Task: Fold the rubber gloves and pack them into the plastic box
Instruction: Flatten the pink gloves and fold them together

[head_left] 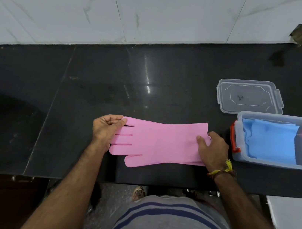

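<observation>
The pink rubber glove [158, 143] lies flat at frame centre on the black counter [90, 96]; left hand [105, 128] pinches its fingertips, right hand [212, 149] presses straight fingers on the cuff; slick rubber may spring open mid-fold, missing the plastic box [278, 141] at right.

1 pink glove [159, 141], 1 plastic box [280, 140], 1 lid [249, 96], 2 hands [105, 127]
</observation>
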